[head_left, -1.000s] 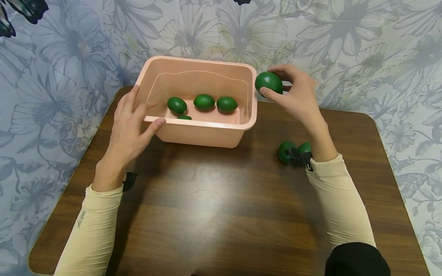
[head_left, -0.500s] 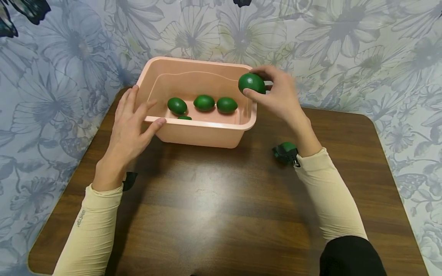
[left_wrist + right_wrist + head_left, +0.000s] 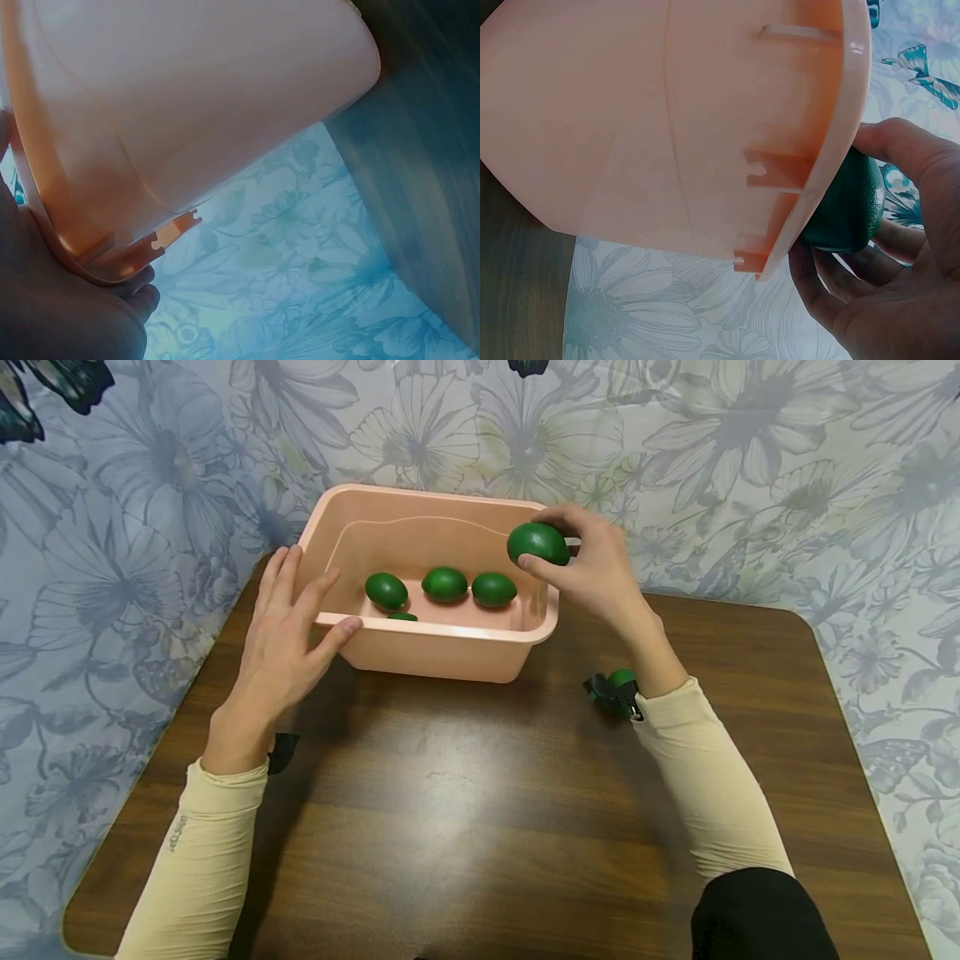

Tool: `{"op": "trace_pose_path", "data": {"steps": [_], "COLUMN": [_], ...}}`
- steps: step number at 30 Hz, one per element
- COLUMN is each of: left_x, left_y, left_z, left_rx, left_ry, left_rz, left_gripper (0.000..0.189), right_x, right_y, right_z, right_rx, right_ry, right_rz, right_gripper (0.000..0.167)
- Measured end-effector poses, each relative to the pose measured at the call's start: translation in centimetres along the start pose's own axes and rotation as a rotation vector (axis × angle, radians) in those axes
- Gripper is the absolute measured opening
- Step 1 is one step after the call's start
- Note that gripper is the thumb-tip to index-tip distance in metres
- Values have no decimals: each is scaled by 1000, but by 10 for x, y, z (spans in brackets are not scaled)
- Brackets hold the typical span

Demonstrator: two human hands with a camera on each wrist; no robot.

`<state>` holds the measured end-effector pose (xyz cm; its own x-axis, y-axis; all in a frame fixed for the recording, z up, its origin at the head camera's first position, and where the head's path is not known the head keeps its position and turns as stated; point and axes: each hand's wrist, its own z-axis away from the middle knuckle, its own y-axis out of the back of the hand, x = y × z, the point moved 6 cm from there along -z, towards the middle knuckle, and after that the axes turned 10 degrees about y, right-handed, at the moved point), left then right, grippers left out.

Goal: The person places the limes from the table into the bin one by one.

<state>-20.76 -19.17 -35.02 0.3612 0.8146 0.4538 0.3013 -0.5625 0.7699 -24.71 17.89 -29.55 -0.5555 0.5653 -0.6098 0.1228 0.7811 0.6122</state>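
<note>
A pink plastic tub (image 3: 435, 652) stands at the back of the wooden table, with several glossy dark green limes (image 3: 445, 585) lying on its floor. My left hand (image 3: 277, 652) rests over the tub's left front corner, fingers extended and the thumb along the front rim. In the left wrist view part of that hand lies against the rim (image 3: 45, 217). My right hand (image 3: 592, 560) holds another green lime (image 3: 537, 543) between thumb and fingers, over the tub's right end. The right wrist view shows this lime (image 3: 847, 202) partly hidden behind the rim.
On the table (image 3: 450, 827), another green lime (image 3: 621, 677) is partly hidden by the black camera (image 3: 613, 695) on my right wrist. A floral-patterned cloth (image 3: 750, 485) lies behind and around the table.
My right hand has carried the lime leftward from outside the tub's right rim to above its inside. The left hand and the limes in the tub have stayed in place.
</note>
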Motion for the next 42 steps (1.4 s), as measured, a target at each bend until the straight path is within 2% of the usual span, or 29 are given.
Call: {"op": "trace_pose_path", "data": {"steps": [7,16,22,30,42], "left_x": [0,3,4,4,1], "left_y": [-1,-3,-2,-1,0], "left_z": [0,-1,-1,-2,0], "left_rx": [-9,-21,-14,0,20], "left_ry": [7,9,6,-8,-16], "left_rz": [-2,5,10,10,25], "left_gripper": [79,77,77,79,82], "right_x": [0,4,9,30,47], "right_y": [-3,-1,11,26,44], "right_z": [-3,5,21,53,83], "right_rx": [-15,8,42,45,43], "right_ry": [3,-7,-13,-62,-146], "right_rz": [2,-109,-104,-52,-30], "right_gripper": [51,39,34,36,37]}}
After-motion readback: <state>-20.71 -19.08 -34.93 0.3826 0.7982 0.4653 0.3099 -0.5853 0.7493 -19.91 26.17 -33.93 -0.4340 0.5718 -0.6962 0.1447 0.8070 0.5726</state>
